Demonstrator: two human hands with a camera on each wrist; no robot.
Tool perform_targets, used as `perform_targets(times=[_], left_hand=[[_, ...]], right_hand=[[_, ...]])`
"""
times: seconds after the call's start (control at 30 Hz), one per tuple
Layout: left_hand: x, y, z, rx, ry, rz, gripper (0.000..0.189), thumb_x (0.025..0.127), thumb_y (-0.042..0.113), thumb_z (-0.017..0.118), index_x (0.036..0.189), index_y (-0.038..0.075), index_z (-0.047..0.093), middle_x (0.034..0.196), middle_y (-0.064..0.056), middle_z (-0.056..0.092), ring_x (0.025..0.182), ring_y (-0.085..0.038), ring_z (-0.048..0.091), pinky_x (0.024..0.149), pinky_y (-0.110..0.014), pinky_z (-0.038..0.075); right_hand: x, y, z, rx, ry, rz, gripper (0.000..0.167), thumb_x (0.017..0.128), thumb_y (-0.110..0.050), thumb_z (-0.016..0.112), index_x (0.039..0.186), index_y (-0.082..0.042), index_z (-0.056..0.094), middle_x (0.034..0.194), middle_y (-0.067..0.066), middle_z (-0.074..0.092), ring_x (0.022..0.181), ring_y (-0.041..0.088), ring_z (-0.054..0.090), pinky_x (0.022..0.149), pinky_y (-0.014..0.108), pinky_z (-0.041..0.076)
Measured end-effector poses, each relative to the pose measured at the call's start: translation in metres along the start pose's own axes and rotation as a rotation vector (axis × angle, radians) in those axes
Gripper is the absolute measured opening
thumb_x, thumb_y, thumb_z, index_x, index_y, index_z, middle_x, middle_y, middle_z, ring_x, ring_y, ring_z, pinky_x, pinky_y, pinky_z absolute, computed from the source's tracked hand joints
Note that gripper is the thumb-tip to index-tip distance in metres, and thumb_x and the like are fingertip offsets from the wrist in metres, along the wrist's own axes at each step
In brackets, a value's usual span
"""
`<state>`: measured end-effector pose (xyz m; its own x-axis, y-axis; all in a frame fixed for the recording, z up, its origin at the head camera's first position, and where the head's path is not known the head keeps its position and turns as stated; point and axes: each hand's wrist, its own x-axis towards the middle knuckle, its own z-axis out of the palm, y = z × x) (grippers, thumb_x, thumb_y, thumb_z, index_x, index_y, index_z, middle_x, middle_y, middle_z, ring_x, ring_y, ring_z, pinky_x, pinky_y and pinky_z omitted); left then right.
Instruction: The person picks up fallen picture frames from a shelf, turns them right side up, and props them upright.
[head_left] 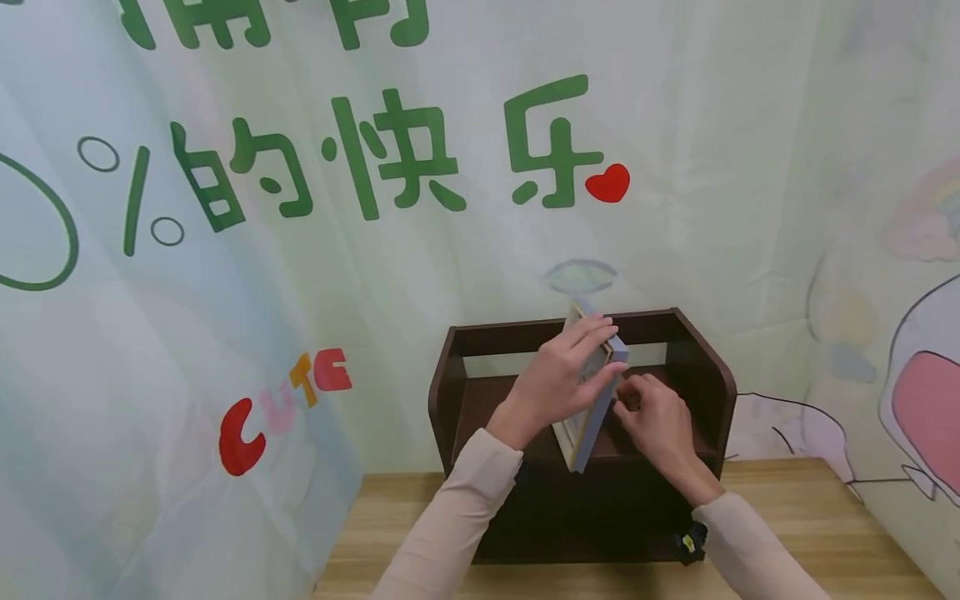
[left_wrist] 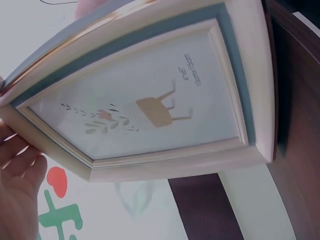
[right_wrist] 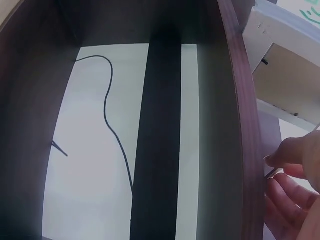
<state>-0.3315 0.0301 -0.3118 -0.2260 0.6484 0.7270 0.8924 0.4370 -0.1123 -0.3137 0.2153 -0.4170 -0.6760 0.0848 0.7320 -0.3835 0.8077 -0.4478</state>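
A picture frame (head_left: 592,429) with a pale border stands tilted on the top of a dark brown shelf unit (head_left: 480,408). The left wrist view shows its front, a print (left_wrist: 155,111) of a tan animal and leaves behind a blue-grey inner edge. My left hand (head_left: 555,379) grips its upper edge, fingers over the top and thumb along the near side. Behind the frame is my right hand (head_left: 660,421), its thumb and fingertips pinching a thin piece at the frame's back (right_wrist: 290,85). That piece is mostly hidden by my fingers.
The shelf unit has raised side panels (head_left: 701,375) and a back rail (head_left: 645,325). It stands on a wood-grain table (head_left: 780,492) against a printed curtain (head_left: 720,183). A dark strap with a yellow mark (head_left: 688,543) shows near my right wrist.
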Motion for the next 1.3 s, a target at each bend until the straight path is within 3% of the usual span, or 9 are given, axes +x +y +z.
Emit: perform_targets(times=[0.43, 0.97, 1.3], left_hand=[[0.012, 0.009, 0.012, -0.023, -0.088, -0.014, 0.053, 0.102, 0.034, 0.07, 0.145, 0.004, 0.061, 0.151, -0.01, 0.061, 0.149, -0.023, 0.051, 0.122, -0.03, 0.042], [0.014, 0.013, 0.014, -0.051, -0.106, -0.034, 0.051, 0.103, 0.032, 0.069, 0.146, 0.005, 0.06, 0.152, -0.01, 0.06, 0.151, -0.022, 0.049, 0.122, -0.03, 0.042], [0.014, 0.009, 0.009, -0.185, -0.151, -0.111, 0.062, 0.102, 0.035, 0.07, 0.152, 0.004, 0.052, 0.157, -0.01, 0.056, 0.155, -0.026, 0.043, 0.125, -0.035, 0.04]], right_hand=[[-0.007, 0.009, -0.005, 0.003, -0.044, 0.055, 0.008, 0.085, -0.003, 0.082, 0.09, -0.005, 0.076, 0.084, 0.01, 0.073, 0.072, 0.021, 0.068, 0.067, 0.043, 0.057], [-0.012, 0.011, -0.005, 0.002, -0.044, 0.069, 0.011, 0.086, -0.005, 0.083, 0.094, -0.004, 0.077, 0.085, 0.01, 0.075, 0.074, 0.023, 0.069, 0.07, 0.046, 0.059], [-0.021, 0.0, -0.019, 0.047, -0.08, 0.044, 0.015, 0.089, -0.012, 0.084, 0.1, -0.005, 0.078, 0.094, 0.01, 0.072, 0.078, 0.023, 0.074, 0.071, 0.042, 0.063]])
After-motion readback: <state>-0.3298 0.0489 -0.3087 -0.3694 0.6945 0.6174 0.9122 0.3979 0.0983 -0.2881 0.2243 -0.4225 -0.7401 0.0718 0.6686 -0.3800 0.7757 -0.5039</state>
